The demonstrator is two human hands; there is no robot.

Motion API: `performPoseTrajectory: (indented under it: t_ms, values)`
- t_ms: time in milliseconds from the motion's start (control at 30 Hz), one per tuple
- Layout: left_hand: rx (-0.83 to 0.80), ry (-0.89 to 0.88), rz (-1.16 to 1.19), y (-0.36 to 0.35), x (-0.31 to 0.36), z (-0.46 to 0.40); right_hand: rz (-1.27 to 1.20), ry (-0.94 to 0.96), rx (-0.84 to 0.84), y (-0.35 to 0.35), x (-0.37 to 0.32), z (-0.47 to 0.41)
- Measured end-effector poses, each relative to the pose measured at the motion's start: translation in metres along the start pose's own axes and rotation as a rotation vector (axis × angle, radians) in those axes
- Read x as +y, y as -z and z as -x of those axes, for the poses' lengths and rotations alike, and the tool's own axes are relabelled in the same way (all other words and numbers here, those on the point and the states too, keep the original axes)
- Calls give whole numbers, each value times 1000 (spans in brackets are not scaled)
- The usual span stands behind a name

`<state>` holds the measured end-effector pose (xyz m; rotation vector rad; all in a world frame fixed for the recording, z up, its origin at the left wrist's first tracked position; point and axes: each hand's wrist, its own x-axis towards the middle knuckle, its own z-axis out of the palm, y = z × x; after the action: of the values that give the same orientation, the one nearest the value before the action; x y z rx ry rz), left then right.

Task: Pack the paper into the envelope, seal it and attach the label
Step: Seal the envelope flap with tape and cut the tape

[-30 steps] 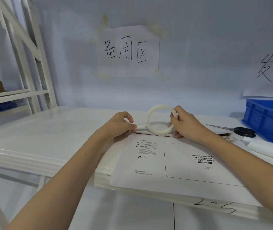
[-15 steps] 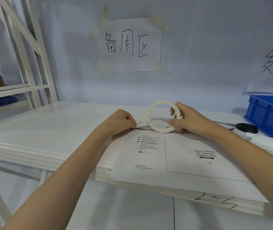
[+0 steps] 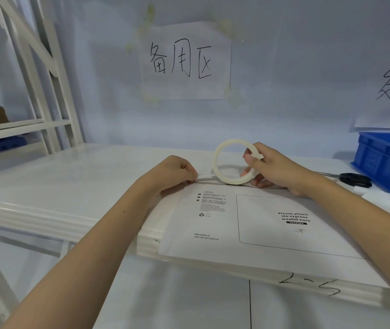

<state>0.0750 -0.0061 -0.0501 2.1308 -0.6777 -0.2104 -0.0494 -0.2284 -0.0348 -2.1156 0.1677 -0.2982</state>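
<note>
Sealing step: left hand (image 3: 177,170) pinches tape end, apparently at the top edge of envelope (image 3: 248,224) on tabletop (image 3: 70,181); right hand (image 3: 270,168) grips tape roll (image 3: 234,162). Next: pull tape rightward, press flat.

Two arms reach into view from the lower corners, both bare from as far up as the picture shows down to the wrists: no sleeve, cuff, watch or bracelet on either one. The left hand (image 3: 175,172) wears no glove and no ring that can be seen. The right hand (image 3: 270,167) is likewise ungloved and ringless, its fingernails short and unpainted. A small dark mole marks the left forearm (image 3: 124,211) about midway along. Nothing else of the person is in view.
</note>
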Motion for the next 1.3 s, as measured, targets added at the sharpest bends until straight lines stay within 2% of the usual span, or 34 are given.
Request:
performPoseTrajectory:
  t_ms: [467,1300]
  values:
    - [14,-36,-95,2,-3,-5,165,86,129,-2,-2,1]
    - [35,-45,-179,-1,-1,-3,268,141,122,-5,-4,2]
